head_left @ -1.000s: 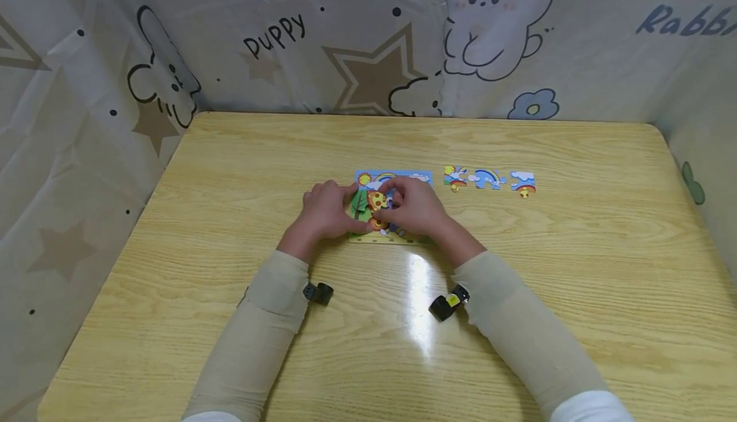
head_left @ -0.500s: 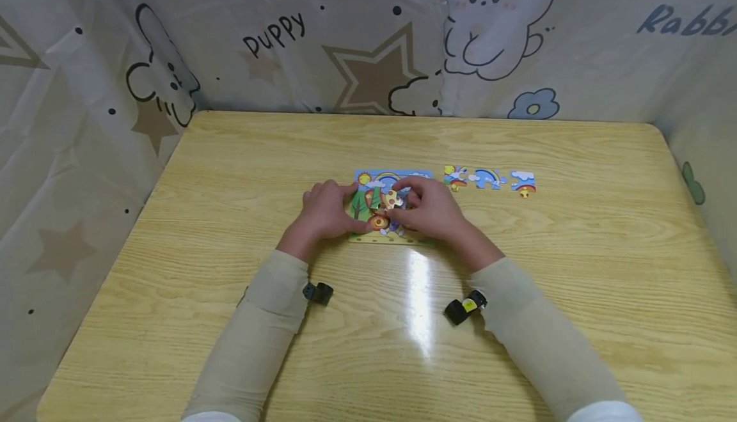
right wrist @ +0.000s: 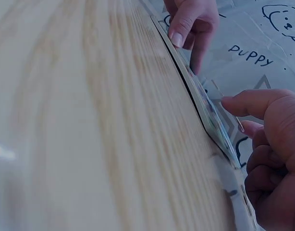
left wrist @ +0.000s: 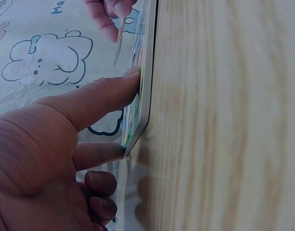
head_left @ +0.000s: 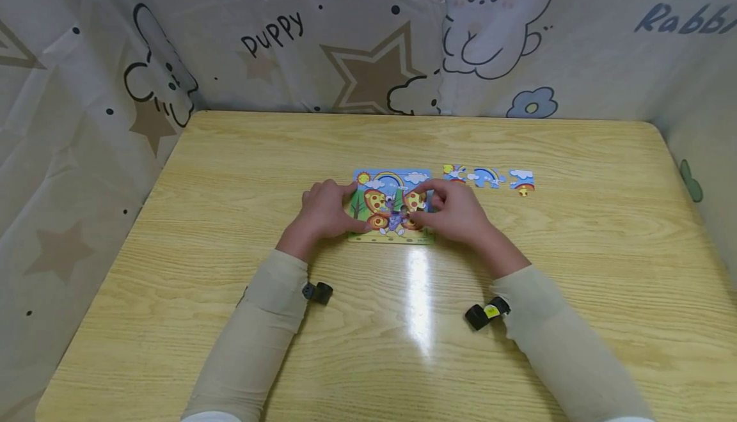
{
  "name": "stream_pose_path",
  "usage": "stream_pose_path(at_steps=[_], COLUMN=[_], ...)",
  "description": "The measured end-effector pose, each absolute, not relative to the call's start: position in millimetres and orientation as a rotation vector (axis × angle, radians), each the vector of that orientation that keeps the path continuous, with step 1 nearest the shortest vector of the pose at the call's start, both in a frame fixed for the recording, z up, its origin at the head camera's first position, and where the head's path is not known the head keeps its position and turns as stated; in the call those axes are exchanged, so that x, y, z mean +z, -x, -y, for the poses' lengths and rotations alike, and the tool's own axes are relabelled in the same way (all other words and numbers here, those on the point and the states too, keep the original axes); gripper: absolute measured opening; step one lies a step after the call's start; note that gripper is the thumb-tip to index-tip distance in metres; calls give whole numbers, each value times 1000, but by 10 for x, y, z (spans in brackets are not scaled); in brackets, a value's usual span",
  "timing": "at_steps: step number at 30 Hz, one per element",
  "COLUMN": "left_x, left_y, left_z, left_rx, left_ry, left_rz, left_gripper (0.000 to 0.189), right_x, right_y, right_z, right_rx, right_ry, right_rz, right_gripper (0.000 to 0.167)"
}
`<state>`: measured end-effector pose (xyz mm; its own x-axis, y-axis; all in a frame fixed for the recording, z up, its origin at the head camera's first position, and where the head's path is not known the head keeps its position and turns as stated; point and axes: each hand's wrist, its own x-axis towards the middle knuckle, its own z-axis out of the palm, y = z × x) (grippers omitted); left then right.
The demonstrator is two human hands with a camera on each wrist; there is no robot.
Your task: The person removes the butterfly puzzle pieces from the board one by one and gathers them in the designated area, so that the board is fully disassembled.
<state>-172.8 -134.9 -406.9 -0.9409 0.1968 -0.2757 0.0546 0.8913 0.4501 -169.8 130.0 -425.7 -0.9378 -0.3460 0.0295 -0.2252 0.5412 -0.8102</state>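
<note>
A colourful puzzle board (head_left: 391, 240), printed with a butterfly, sun and rainbow, lies flat on the table. My left hand (head_left: 328, 208) holds it at the left side. In the left wrist view the thumb (left wrist: 106, 98) presses on the board's top near the front edge, and a finger touches the left edge. My right hand (head_left: 460, 214) pinches a thin puzzle piece (left wrist: 119, 45) between thumb and index finger. That piece is tilted and apart from the board surface, over the board's right half. Its picture, partly covered by fingers, shows a yellow spotted wing.
To the board's right lie loose puzzle pieces: a sun piece (head_left: 454, 171) partly behind my right hand, a rainbow piece (head_left: 487, 177) and a cloud piece (head_left: 522, 179). The wooden table (head_left: 230, 172) meets a printed cloth (head_left: 368, 57) at the back.
My right hand has carried the pinched puzzle piece rightward, from the board's left wing across to the right wing, uncovering the middle of the picture. The left hand has stayed in place.
</note>
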Motion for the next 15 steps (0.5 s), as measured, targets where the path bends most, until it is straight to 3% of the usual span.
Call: stream_pose_path(at_steps=[15], left_x=[-4057], left_y=[1723], left_z=[1354], left_rx=[648], left_ry=[-179], left_rz=[-2732], left_gripper=[98], right_x=[-4307], right_y=[1677], right_z=[-1667], right_rx=[-1304], right_ry=[432], right_rz=[-2710], right_gripper=[40])
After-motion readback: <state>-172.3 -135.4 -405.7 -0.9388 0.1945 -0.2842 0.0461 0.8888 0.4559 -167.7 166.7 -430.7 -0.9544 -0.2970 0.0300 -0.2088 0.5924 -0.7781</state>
